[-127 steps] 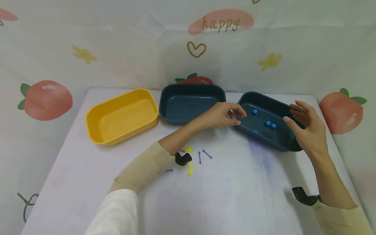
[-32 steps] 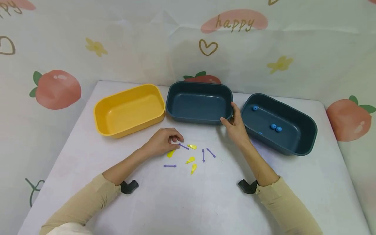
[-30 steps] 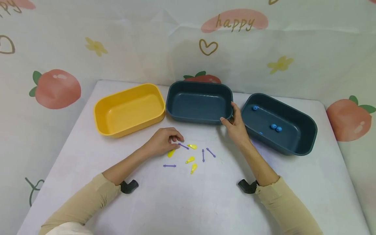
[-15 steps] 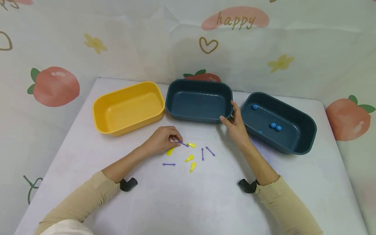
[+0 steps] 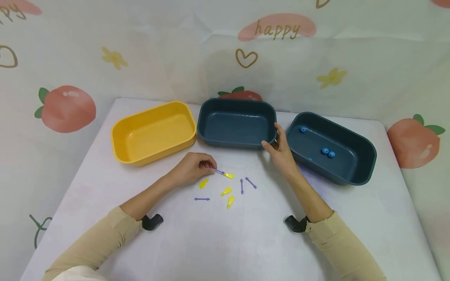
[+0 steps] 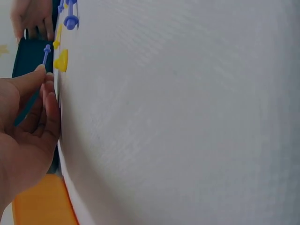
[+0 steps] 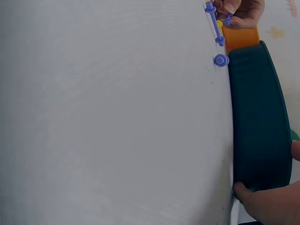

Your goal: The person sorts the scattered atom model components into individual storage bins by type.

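Observation:
My left hand [image 5: 193,168] pinches one end of a small purple rod with flanged ends [image 5: 220,171] between thumb and fingertips. In the left wrist view the free end of this purple rod [image 6: 46,50] points away from the thumb. Several yellow teardrop-shaped pieces [image 5: 226,191] lie around it, along with other purple rods [image 5: 202,199] on the white table. With thumb in front and fingers at the side, my right hand [image 5: 282,160] holds the right end of the middle dark blue bin [image 5: 237,143]. The right wrist view shows the thumb against this bin [image 7: 258,117].
A yellow bin [image 5: 154,150] stands at the left, close against the middle bin. Another dark blue bin [image 5: 351,164] sits angled at the right, holding several blue beads [image 5: 325,151]. A patterned cloth backdrop [image 5: 158,47] rises behind the table.
Both hands have come away from the right bin: the left to the small pieces, the right to the middle bin. In the last second the left hand has taken up a purple rod.

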`<move>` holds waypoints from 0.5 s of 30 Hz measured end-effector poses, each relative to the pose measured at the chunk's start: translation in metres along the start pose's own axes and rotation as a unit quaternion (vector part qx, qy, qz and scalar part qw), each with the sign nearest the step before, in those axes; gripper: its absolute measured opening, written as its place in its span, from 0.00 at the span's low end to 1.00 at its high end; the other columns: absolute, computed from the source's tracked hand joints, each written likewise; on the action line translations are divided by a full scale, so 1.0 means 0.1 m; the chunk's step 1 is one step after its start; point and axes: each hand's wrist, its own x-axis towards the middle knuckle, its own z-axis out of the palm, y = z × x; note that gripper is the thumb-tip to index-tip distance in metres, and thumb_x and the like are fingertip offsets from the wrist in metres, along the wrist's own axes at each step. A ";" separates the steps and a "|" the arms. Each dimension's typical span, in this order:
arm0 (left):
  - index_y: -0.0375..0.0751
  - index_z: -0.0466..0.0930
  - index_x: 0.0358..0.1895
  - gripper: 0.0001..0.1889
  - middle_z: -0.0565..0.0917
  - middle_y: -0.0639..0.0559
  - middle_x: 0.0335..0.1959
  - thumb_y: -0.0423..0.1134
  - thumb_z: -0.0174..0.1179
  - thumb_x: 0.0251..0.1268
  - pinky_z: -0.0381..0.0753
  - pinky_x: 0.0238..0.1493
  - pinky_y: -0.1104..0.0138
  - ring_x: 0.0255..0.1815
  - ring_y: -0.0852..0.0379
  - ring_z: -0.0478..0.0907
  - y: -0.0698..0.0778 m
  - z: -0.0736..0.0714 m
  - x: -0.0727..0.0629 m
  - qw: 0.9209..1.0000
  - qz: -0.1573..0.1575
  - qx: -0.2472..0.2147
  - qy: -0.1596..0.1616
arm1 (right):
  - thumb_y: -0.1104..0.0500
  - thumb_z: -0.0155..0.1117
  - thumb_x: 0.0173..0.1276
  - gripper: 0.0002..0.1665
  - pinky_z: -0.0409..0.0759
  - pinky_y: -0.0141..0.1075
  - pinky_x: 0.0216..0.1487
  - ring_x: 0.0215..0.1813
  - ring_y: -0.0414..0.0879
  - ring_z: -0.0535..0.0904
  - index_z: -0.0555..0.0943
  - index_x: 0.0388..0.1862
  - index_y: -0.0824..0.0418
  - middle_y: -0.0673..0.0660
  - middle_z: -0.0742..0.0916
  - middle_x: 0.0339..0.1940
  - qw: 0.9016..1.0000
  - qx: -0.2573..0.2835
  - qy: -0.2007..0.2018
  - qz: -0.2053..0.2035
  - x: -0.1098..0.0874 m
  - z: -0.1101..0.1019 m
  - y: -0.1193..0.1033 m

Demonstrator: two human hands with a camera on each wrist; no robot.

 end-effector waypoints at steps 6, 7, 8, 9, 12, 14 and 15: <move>0.52 0.87 0.38 0.06 0.82 0.60 0.29 0.38 0.72 0.59 0.80 0.37 0.67 0.33 0.58 0.77 0.02 -0.03 -0.02 0.999 -0.011 -0.037 0.004 | 0.56 0.55 0.78 0.46 0.58 0.44 0.76 0.79 0.51 0.54 0.40 0.82 0.43 0.53 0.50 0.82 1.000 -0.006 -0.003 0.011 -0.01 0.01 -0.02; 0.52 0.87 0.37 0.06 0.83 0.60 0.30 0.38 0.73 0.58 0.81 0.38 0.67 0.33 0.57 0.77 0.03 -0.04 -0.02 0.999 -0.013 -0.046 0.006 | 0.56 0.55 0.78 0.46 0.58 0.45 0.76 0.79 0.51 0.54 0.40 0.82 0.43 0.53 0.50 0.82 1.000 -0.007 -0.002 0.012 -0.01 0.01 -0.03; 0.52 0.87 0.37 0.06 0.83 0.59 0.30 0.38 0.73 0.58 0.81 0.38 0.67 0.34 0.57 0.78 0.03 -0.05 -0.01 0.998 -0.016 -0.054 0.009 | 0.56 0.55 0.78 0.46 0.58 0.45 0.76 0.79 0.52 0.54 0.40 0.82 0.43 0.53 0.50 0.82 1.000 -0.008 -0.001 0.013 -0.01 0.01 -0.03; 0.52 0.87 0.37 0.07 0.84 0.59 0.30 0.37 0.74 0.57 0.82 0.39 0.67 0.34 0.57 0.79 0.04 -0.06 0.00 0.998 -0.018 -0.066 0.011 | 0.56 0.55 0.78 0.46 0.58 0.45 0.76 0.79 0.52 0.54 0.40 0.82 0.43 0.53 0.50 0.82 1.000 -0.009 -0.001 0.013 -0.01 0.00 -0.03; 0.49 0.88 0.37 0.07 0.85 0.58 0.31 0.36 0.74 0.55 0.83 0.39 0.67 0.34 0.56 0.80 0.08 -0.09 0.02 0.995 -0.025 -0.094 0.011 | 0.56 0.55 0.78 0.46 0.58 0.45 0.76 0.79 0.52 0.54 0.40 0.82 0.43 0.53 0.50 0.82 1.000 -0.013 0.001 0.014 -0.01 -0.01 -0.03; 0.46 0.88 0.37 0.08 0.86 0.56 0.32 0.34 0.75 0.54 0.84 0.40 0.68 0.34 0.56 0.81 0.11 -0.12 0.04 0.994 -0.028 -0.109 0.005 | 0.56 0.56 0.78 0.46 0.58 0.45 0.76 0.79 0.52 0.54 0.40 0.82 0.43 0.54 0.51 0.82 1.000 -0.016 0.001 0.015 -0.01 -0.01 -0.03; 0.45 0.88 0.37 0.08 0.86 0.55 0.33 0.34 0.74 0.54 0.84 0.40 0.68 0.34 0.55 0.81 0.14 -0.14 0.05 0.993 -0.030 -0.115 0.001 | 0.56 0.56 0.78 0.46 0.58 0.45 0.76 0.79 0.52 0.54 0.40 0.82 0.43 0.54 0.51 0.82 1.000 -0.017 0.000 0.015 -0.01 -0.01 -0.03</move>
